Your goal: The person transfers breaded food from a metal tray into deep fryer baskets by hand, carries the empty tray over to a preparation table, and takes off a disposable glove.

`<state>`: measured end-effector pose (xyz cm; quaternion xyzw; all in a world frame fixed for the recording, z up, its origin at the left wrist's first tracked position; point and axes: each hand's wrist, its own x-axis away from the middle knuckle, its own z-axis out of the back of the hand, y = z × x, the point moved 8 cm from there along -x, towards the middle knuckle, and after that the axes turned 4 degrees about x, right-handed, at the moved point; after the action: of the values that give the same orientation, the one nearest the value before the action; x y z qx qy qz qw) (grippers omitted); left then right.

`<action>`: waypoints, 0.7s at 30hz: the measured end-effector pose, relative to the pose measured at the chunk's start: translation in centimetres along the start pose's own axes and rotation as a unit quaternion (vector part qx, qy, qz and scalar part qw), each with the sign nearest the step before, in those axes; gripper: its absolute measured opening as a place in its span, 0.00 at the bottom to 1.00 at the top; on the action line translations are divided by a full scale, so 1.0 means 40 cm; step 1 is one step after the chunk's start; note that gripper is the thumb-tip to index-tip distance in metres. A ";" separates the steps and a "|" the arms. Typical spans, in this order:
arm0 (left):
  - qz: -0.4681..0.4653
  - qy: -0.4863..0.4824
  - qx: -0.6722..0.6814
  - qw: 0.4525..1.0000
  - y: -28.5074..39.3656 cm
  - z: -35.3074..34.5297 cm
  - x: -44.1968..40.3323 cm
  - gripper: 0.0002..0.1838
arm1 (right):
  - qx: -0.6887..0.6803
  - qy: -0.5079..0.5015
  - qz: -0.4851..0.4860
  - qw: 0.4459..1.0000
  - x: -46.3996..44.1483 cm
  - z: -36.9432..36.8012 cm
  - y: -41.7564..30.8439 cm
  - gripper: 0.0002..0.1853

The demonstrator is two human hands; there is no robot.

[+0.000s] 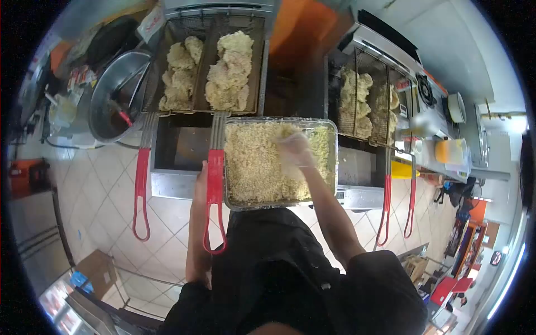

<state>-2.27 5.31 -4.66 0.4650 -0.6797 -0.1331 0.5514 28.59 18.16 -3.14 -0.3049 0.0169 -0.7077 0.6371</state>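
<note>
A rectangular clear tray of pale, coarse breading crumbs sits in front of my body. My right hand, in a thin translucent glove, is down at the crumbs on the tray's right side. Motion blur smears its fingers. At the tray's left edge is my left hand, largely covered by the red handle of a fryer basket, so its grip is hidden. Breaded chicken pieces lie in the wire fryer baskets beyond the tray.
More breaded pieces fill baskets at the right, whose red handles jut toward me. A large metal bowl stands at left with a red-handled utensil inside. Orange-filled container sits on the right counter. Tiled floor lies below.
</note>
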 end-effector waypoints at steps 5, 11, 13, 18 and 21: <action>-0.017 0.012 0.022 1.000 -0.023 0.003 -0.017 0.27 | 0.313 -0.028 0.233 0.920 0.050 -0.002 -0.121 0.16; -0.037 0.007 0.050 0.998 -0.015 -0.009 -0.002 0.28 | 0.228 -0.010 0.248 0.942 0.136 0.078 -0.176 0.12; -0.037 0.013 0.019 0.999 -0.031 0.014 -0.016 0.28 | 0.071 -0.026 0.148 0.986 0.108 0.063 -0.142 0.13; -0.032 0.023 -0.006 0.999 -0.019 0.002 -0.011 0.28 | 0.341 0.010 0.194 0.920 0.096 0.049 -0.199 0.17; -0.009 0.026 -0.013 1.000 -0.006 0.009 0.000 0.29 | 0.114 0.012 0.133 0.984 0.131 0.096 -0.110 0.18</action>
<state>-2.48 5.05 -4.96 0.4672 -0.6591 -0.1342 0.5739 26.39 15.62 3.95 -0.2169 -0.0157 -0.6175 0.7559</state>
